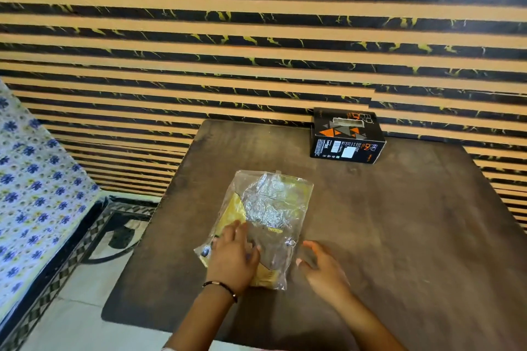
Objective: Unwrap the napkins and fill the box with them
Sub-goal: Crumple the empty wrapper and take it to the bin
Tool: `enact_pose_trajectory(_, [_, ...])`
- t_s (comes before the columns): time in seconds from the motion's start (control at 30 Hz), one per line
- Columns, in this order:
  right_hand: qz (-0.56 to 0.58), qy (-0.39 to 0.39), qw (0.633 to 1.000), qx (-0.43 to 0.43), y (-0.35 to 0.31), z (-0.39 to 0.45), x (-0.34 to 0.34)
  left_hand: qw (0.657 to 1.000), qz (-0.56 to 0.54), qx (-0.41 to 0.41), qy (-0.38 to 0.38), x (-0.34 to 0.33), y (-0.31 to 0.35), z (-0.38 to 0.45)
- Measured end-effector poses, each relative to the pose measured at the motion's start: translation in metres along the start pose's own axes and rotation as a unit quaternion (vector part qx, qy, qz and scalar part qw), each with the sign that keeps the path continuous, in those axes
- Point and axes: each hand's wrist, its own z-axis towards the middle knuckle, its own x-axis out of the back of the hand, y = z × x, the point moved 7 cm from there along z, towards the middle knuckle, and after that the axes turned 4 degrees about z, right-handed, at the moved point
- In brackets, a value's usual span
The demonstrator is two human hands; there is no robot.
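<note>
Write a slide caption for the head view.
Left hand rests on the plastic-wrapped napkin pack, right hand open beside it; black box waits across the table.

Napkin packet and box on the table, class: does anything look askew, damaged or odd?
Nothing looks damaged or spilled. The napkin packet lies at a slant on the table, its clear wrapper crinkled. The black box sits turned askew at the far edge. The left hand rests on the packet.
</note>
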Motion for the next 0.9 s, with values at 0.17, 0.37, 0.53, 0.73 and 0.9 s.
enact_pose_trajectory(0.17, [0.047,-0.045,0.997,-0.039,0.003,-0.008,-0.018,0.987,0.000,0.158,-0.008,0.000,-0.071,0.002])
enact_pose_trajectory(0.37, [0.147,-0.078,0.985,-0.046,-0.009,-0.013,-0.049,0.980,-0.174,0.067,-0.067,-0.015,-0.053,-0.011])
enact_pose_trajectory(0.53, [0.405,-0.096,0.905,-0.083,-0.024,-0.032,-0.059,0.939,-0.311,-0.043,-0.142,-0.016,0.004,-0.025])
enact_pose_trajectory(0.73, [0.519,-0.107,0.841,-0.110,-0.027,-0.050,-0.054,0.945,-0.283,-0.092,-0.135,-0.023,0.021,-0.019])
enact_pose_trajectory(0.9, [0.449,-0.079,0.889,-0.035,-0.029,-0.064,-0.033,0.958,-0.221,-0.159,-0.094,-0.013,0.038,-0.013])
